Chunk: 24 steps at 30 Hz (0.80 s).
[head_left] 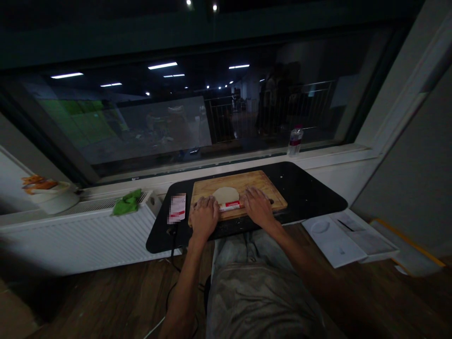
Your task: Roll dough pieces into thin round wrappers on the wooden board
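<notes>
A round, flat piece of dough (226, 193) lies on a wooden cutting board (252, 180). Across its near edge rests a rolling pin (230, 206) with a red and white wrapper round its middle. My left hand (205, 214) is closed over the pin's left end, fingers bent forward. On the right end sits my right hand (259, 205), its fingers curled over the pin in the same way. Both palms hide the pin's ends. Whitish powder or dough shows on my fingers.
The board lies on a black table (310, 193) below a window. Left of the board is a phone-like object (177, 208) with its screen blurred. A green cloth (127, 202) hangs on the radiator (102, 235). A plastic bottle (295, 140) stands on the sill. A white box (348, 235) sits at right.
</notes>
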### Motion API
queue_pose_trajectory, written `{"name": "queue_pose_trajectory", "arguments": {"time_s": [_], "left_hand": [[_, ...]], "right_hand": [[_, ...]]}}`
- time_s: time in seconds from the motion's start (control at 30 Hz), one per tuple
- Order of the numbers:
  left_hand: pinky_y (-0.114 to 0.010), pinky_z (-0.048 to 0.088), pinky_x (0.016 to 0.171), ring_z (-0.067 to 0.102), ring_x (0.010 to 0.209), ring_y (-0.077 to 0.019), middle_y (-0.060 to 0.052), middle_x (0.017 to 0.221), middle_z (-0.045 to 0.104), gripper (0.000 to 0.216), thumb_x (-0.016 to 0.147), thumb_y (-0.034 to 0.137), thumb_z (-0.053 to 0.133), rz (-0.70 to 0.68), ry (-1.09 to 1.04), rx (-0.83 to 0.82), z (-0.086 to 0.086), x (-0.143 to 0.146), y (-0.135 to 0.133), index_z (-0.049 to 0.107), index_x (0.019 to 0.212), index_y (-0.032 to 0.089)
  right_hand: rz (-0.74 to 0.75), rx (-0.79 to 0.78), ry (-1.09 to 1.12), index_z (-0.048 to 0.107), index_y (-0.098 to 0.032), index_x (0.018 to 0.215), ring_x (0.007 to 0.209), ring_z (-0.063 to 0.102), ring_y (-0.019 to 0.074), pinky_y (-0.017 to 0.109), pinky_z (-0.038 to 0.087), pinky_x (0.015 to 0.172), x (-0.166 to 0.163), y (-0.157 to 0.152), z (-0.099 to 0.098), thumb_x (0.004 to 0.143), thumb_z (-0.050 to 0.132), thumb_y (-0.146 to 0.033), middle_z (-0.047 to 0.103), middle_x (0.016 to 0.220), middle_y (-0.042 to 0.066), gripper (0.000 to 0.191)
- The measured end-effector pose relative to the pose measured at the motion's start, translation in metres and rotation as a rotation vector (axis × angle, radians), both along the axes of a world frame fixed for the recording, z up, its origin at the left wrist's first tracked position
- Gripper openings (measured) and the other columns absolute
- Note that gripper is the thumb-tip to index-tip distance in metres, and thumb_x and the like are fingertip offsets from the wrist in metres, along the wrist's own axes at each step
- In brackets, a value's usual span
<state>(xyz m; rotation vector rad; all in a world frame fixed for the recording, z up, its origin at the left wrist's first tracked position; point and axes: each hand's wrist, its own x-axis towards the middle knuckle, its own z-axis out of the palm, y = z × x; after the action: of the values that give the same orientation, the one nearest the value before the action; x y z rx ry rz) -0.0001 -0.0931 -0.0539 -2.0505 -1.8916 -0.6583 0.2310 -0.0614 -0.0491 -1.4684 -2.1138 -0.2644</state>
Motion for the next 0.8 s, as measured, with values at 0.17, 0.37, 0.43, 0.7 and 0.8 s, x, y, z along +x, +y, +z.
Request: {"name": "queue_pose_trajectory", "arguments": {"time_s": [0.17, 0.37, 0.43, 0.7, 0.8], "left_hand": [[-0.052, 0.042, 0.12, 0.062, 0.143, -0.0327, -0.013, 0.14, 0.078, 0.048, 0.115, 0.036, 0.034, 0.002, 0.006, 0.001, 0.001, 0.0, 0.002, 0.074, 0.138, 0.021], [-0.052, 0.042, 0.121, 0.065, 0.14, -0.0314, -0.013, 0.143, 0.076, 0.049, 0.115, 0.036, 0.033, -0.045, -0.021, 0.025, -0.004, -0.001, -0.009, 0.072, 0.14, 0.019], [-0.053, 0.04, 0.122, 0.064, 0.142, -0.0319, -0.013, 0.146, 0.074, 0.049, 0.115, 0.036, 0.034, -0.05, -0.033, 0.031, -0.005, 0.0, -0.013, 0.071, 0.143, 0.019], [-0.055, 0.039, 0.122, 0.059, 0.147, -0.0338, -0.012, 0.145, 0.075, 0.048, 0.115, 0.036, 0.035, -0.03, -0.035, -0.004, 0.0, 0.002, -0.006, 0.071, 0.144, 0.022], [-0.056, 0.039, 0.122, 0.056, 0.149, -0.0346, -0.012, 0.148, 0.073, 0.048, 0.115, 0.037, 0.034, -0.012, -0.023, -0.005, 0.003, 0.002, 0.0, 0.071, 0.143, 0.023]], "right_hand": [[-0.002, -0.011, -0.01, 0.076, -0.015, 0.131, 0.136, 0.063, 0.0295, 0.045, 0.04, 0.123, -0.001, 0.0, 0.006, 0.111, 0.04, -0.023, 0.074, 0.142, 0.016, 0.041], [-0.003, -0.017, 0.017, 0.075, -0.01, 0.136, 0.139, 0.063, 0.0292, 0.044, 0.041, 0.125, 0.0, -0.011, -0.001, 0.113, 0.038, -0.025, 0.074, 0.144, 0.017, 0.046], [-0.006, 0.013, 0.034, 0.073, -0.009, 0.141, 0.142, 0.061, 0.0295, 0.044, 0.04, 0.127, 0.0, -0.015, -0.007, 0.114, 0.037, -0.027, 0.072, 0.147, 0.018, 0.048], [0.0, -0.033, -0.039, 0.077, -0.014, 0.131, 0.13, 0.066, 0.0291, 0.043, 0.042, 0.121, 0.001, -0.006, 0.005, 0.113, 0.038, -0.024, 0.077, 0.135, 0.016, 0.044], [-0.005, -0.061, -0.055, 0.078, -0.016, 0.122, 0.126, 0.067, 0.0289, 0.042, 0.043, 0.118, 0.0, -0.001, 0.012, 0.113, 0.04, -0.024, 0.078, 0.129, 0.016, 0.04]]}}
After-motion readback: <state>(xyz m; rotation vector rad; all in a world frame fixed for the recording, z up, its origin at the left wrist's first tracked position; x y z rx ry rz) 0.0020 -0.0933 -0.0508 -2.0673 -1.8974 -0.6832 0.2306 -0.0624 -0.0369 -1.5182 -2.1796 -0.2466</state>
